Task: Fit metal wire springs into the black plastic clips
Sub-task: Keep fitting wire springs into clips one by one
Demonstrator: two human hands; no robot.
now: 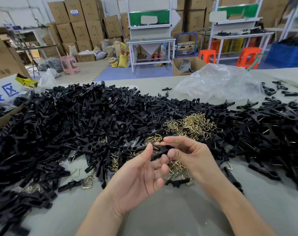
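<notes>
A black plastic clip is held in the air above the table, between my two hands. My right hand pinches its right end with thumb and fingers. My left hand is palm up under it, thumb and curled fingers touching the clip's left part. A heap of brass-coloured wire springs lies just behind my hands, and more springs lie under them. A huge pile of black clip parts covers the table's left and middle. Clips with springs fitted are heaped at the right.
The grey table shows bare cloth near me. A crumpled clear plastic bag lies at the back right. A cardboard box stands at the left edge. Behind the table are workbenches, stools and stacked cartons.
</notes>
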